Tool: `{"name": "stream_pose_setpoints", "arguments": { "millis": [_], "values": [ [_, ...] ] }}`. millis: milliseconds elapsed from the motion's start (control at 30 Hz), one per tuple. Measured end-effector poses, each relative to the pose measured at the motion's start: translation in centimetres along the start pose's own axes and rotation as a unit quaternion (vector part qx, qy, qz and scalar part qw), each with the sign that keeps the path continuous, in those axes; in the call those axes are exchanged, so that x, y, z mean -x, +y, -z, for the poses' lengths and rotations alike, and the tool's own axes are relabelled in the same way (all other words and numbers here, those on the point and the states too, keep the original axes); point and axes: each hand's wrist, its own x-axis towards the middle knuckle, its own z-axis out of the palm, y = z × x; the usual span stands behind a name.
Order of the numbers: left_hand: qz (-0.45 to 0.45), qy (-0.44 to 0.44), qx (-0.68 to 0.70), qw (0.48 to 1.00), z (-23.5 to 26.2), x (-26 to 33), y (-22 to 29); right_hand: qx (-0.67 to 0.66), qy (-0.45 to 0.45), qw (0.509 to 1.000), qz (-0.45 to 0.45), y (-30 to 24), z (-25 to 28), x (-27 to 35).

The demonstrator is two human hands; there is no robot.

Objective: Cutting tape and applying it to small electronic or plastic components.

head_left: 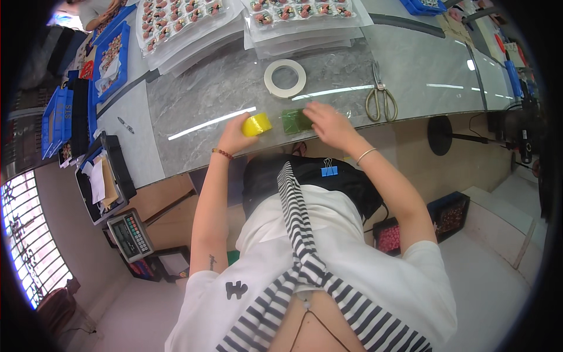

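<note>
My left hand [234,138] is wrapped round a roll of yellow tape [257,124] near the table's front edge. Just to the right of that roll lies a flat, shiny, see-through green piece [294,121], perhaps film or tape. On its right end are the fingers of my right hand [332,124], bent and close together; their tips are partly hidden. A wide roll of white tape [285,78] lies flat beyond both hands. Scissors [381,98] with brass-coloured handles rest to the right of my right hand, blades pointing away.
Stacked clear plastic trays [190,29] with small reddish pieces fill the far side. Blue bins [111,61] stand at the left, near a pen [125,125]. Below the table's left side are an open black case [108,176] and a digital scale [130,234].
</note>
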Motion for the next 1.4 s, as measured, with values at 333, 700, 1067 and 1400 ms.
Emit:
{"name": "stream_pose_setpoints", "arguments": {
  "millis": [333,700,1067,1400],
  "values": [
    [0.008,-0.04,-0.034,0.999,-0.4,-1.1,-0.8,0.078,-0.113,0.991,0.001,-1.6,-5.4,0.0],
    [0.014,-0.075,-0.062,0.995,2.7,-2.0,-2.1,0.092,-0.143,0.985,0.003,-1.4,-5.4,0.1],
    [0.141,0.247,-0.195,0.939,7.5,2.2,-10.0,0.076,-0.179,0.981,-0.023,-2.0,-4.2,-0.9],
    [0.07,0.346,-0.242,0.904,4.4,3.4,-7.3,0.074,-0.101,0.988,-0.085,0.2,-1.1,-2.0]
  ]
}}
